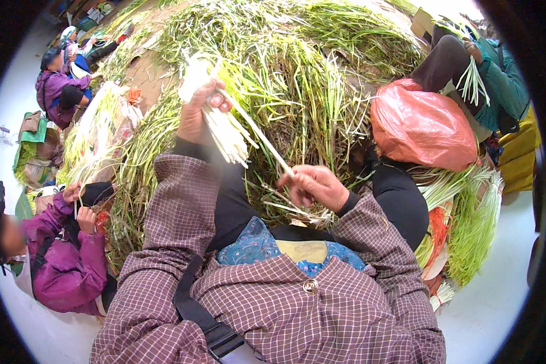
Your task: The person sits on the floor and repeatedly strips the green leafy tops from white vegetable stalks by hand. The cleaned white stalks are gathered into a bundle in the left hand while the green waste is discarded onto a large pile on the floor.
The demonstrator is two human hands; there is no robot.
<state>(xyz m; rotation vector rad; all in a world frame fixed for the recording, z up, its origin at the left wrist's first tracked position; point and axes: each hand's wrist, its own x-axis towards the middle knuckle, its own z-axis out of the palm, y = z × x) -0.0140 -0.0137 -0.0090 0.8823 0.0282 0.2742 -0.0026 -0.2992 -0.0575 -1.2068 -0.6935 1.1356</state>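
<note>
My left hand (pixel 203 112) is raised in the upper middle, fingers closed round a bundle of pale white stalks (pixel 224 136) with yellow-green leaves. One long pale stalk (pixel 258 133) runs from that hand down to my right hand (pixel 309 182), whose thumb and fingers pinch its lower end. Behind and beneath both hands lies a large heap of long green leafy stalks (pixel 303 73), with browner, soil-coloured material lower down near my dark-trousered legs.
A pink plastic sack (pixel 421 124) sits right, beside trimmed green bundles (pixel 470 230). A co-worker in teal (pixel 503 73) holds stalks at upper right. Others in purple work at left (pixel 67 264) and upper left (pixel 54 91). Pale floor (pixel 473 309) borders the piles.
</note>
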